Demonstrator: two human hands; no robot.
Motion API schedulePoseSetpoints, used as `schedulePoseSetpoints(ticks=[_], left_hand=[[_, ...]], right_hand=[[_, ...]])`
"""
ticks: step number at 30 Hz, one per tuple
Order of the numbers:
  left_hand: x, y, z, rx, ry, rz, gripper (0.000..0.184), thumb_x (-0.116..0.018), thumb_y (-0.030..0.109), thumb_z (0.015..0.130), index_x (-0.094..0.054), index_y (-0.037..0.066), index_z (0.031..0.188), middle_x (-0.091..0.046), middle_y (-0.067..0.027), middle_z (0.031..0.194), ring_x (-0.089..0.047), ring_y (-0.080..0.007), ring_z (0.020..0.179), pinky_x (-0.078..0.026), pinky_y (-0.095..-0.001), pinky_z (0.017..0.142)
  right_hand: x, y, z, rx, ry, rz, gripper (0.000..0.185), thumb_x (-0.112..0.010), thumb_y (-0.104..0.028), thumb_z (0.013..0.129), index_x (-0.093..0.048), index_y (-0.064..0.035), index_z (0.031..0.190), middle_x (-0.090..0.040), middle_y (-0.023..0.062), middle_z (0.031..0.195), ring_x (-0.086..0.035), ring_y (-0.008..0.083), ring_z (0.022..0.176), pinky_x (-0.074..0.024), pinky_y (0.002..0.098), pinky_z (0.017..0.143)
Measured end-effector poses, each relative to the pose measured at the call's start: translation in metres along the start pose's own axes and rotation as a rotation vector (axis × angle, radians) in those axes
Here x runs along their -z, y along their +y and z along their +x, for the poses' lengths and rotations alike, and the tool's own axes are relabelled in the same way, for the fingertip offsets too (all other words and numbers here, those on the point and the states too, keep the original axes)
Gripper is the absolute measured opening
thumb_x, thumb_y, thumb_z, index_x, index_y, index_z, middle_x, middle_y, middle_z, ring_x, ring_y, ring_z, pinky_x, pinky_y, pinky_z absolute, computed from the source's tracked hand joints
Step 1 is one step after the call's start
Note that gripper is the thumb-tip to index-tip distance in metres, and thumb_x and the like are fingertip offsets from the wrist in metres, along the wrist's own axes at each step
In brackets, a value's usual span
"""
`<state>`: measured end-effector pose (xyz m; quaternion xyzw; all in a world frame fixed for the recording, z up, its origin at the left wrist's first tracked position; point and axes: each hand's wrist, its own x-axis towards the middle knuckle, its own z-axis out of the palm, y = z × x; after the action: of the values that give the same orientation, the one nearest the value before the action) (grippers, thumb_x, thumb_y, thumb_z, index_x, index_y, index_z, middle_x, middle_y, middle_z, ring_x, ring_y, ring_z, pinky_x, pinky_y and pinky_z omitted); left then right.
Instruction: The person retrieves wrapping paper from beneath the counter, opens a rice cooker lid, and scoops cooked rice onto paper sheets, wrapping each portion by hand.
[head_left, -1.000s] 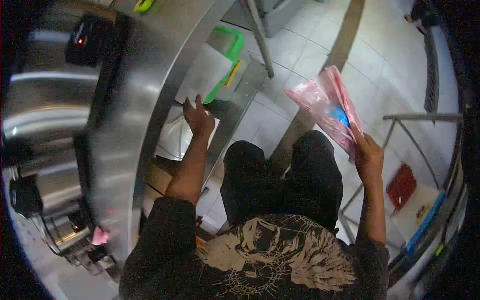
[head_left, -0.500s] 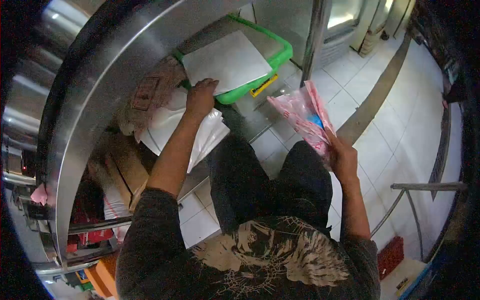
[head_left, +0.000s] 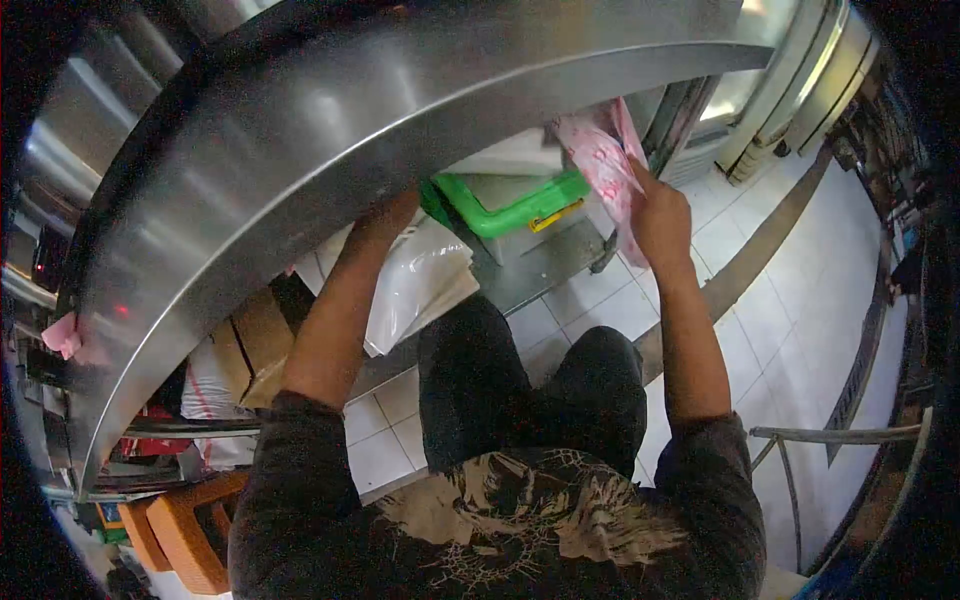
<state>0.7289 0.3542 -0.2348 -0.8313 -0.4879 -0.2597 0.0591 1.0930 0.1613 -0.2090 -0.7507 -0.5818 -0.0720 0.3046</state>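
My right hand (head_left: 662, 222) is closed on a pink-and-white printed plastic bag (head_left: 597, 160), raised beside the green-rimmed plastic box (head_left: 510, 216). The box has a yellow latch (head_left: 556, 215) on its side. A white sheet or packet (head_left: 515, 157) lies over the box, partly behind the bag. My left hand (head_left: 400, 205) reaches beneath the steel table edge, which hides its fingers. Close under that wrist lies a stack of glossy white plastic packets (head_left: 420, 285).
The steel table (head_left: 330, 130) curves overhead across the view. Cardboard (head_left: 265, 340) and a white sack (head_left: 212, 385) sit on the lower shelf at left. An orange plastic piece (head_left: 190, 530) is at lower left. A metal rack (head_left: 840, 435) stands on the white tiled floor (head_left: 770, 320) at right.
My right hand has lifted the pink bag up toward the box. The view has shifted so the steel table covers more of it, and my left hand's fingers have gone out of sight.
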Motion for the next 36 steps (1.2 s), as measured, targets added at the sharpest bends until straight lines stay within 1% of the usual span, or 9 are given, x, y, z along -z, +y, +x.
schedulePoseSetpoints(ticks=[4, 14, 17, 19, 22, 24, 26, 30, 36], left_hand=[[0.024, -0.016, -0.03, -0.029, 0.083, 0.093, 0.033, -0.052, 0.018, 0.096, -0.061, 0.005, 0.124, -0.061, -0.0253, 0.122, -0.058, -0.0414, 0.115, -0.044, -0.0521, 0.1], [0.147, -0.003, -0.078, -0.187, 0.254, 0.654, 0.034, -0.055, 0.025, 0.095, -0.066, 0.007, 0.121, -0.067, -0.024, 0.116, -0.065, -0.0428, 0.104, -0.052, -0.0484, 0.093], [0.213, 0.067, -0.089, 0.368, -0.046, 0.143, 0.03, -0.057, 0.021, 0.093, -0.068, 0.004, 0.115, -0.069, -0.0238, 0.109, -0.068, -0.0403, 0.1, -0.052, -0.0439, 0.089], [0.228, 0.074, -0.097, 0.275, -0.064, -0.082, 0.028, -0.058, 0.017, 0.091, -0.069, 0.002, 0.112, -0.07, -0.0235, 0.102, -0.069, -0.0376, 0.097, -0.052, -0.0417, 0.086], [0.241, 0.089, -0.103, 0.137, -0.077, -0.303, 0.024, -0.06, 0.011, 0.089, -0.068, 0.0, 0.109, -0.07, -0.0194, 0.089, -0.068, -0.0299, 0.083, -0.051, -0.0365, 0.079], [0.25, 0.099, -0.107, 0.056, -0.115, -0.364, 0.022, -0.06, 0.011, 0.09, -0.068, -0.001, 0.107, -0.069, -0.0172, 0.085, -0.066, -0.0245, 0.078, -0.05, -0.0344, 0.076], [0.251, 0.105, -0.11, 0.062, -0.149, -0.43, 0.02, -0.063, 0.011, 0.091, -0.068, -0.001, 0.105, -0.069, -0.0131, 0.085, -0.062, -0.0165, 0.078, -0.049, -0.0319, 0.075], [0.282, 0.13, -0.106, 0.112, -0.266, -0.499, 0.019, -0.065, 0.013, 0.092, -0.068, 0.0, 0.105, -0.068, -0.0044, 0.087, -0.059, -0.0109, 0.082, -0.047, -0.0292, 0.075], [0.334, 0.138, -0.096, 0.263, -0.203, -0.545, 0.027, -0.068, 0.019, 0.09, -0.069, 0.0, 0.109, -0.067, 0.0007, 0.09, -0.058, -0.0084, 0.082, -0.046, -0.0256, 0.074]], right_hand=[[-0.091, -0.019, 0.085, 0.133, -0.005, -0.2, 0.031, -0.065, -0.02, 0.085, -0.069, -0.0152, 0.116, -0.071, 0.0186, 0.09, -0.069, 0.0375, 0.08, -0.0559, 0.0498, 0.072], [-0.147, -0.061, 0.127, 0.232, -0.333, -0.132, 0.052, -0.059, -0.042, 0.088, -0.056, -0.015, 0.133, -0.068, 0.0173, 0.119, -0.067, 0.0375, 0.107, -0.0528, 0.0456, 0.094], [-0.161, -0.038, 0.124, 0.353, -0.296, -0.082, 0.076, -0.058, -0.049, 0.09, -0.034, -0.0113, 0.15, -0.054, 0.0231, 0.138, -0.055, 0.0451, 0.122, -0.0467, 0.0499, 0.103], [-0.135, -0.041, 0.094, 0.272, -0.108, -0.125, 0.067, -0.051, -0.045, 0.097, -0.034, -0.0084, 0.151, -0.043, 0.0243, 0.148, -0.043, 0.0479, 0.133, -0.0388, 0.0527, 0.11], [-0.089, -0.037, 0.069, 0.307, 0.102, 0.162, 0.069, -0.046, -0.049, 0.099, -0.034, -0.006, 0.151, -0.045, 0.0221, 0.147, -0.041, 0.0434, 0.136, -0.0359, 0.0544, 0.112], [-0.055, -0.052, 0.02, 0.123, 0.052, 1.418, 0.068, -0.055, -0.043, 0.096, -0.039, -0.004, 0.149, -0.051, 0.0203, 0.14, -0.051, 0.034, 0.126, -0.039, 0.0495, 0.108], [-0.019, -0.074, -0.041, 0.267, -0.215, 1.875, 0.116, -0.071, -0.073, 0.073, -0.024, -0.0039, 0.153, -0.038, 0.0175, 0.15, -0.035, 0.0314, 0.141, -0.0306, 0.0462, 0.114], [-0.016, -0.118, -0.125, 0.2, -0.313, 1.7, 0.116, -0.093, -0.047, 0.063, -0.03, -0.0004, 0.149, -0.046, 0.0153, 0.144, -0.042, 0.0238, 0.134, -0.0353, 0.0426, 0.11], [0.038, -0.122, -0.111, -0.046, -0.514, 1.477, 0.055, -0.087, -0.022, 0.077, -0.061, 0.0011, 0.12, -0.069, 0.0077, 0.108, -0.064, 0.0166, 0.099, -0.0512, 0.0339, 0.089]])
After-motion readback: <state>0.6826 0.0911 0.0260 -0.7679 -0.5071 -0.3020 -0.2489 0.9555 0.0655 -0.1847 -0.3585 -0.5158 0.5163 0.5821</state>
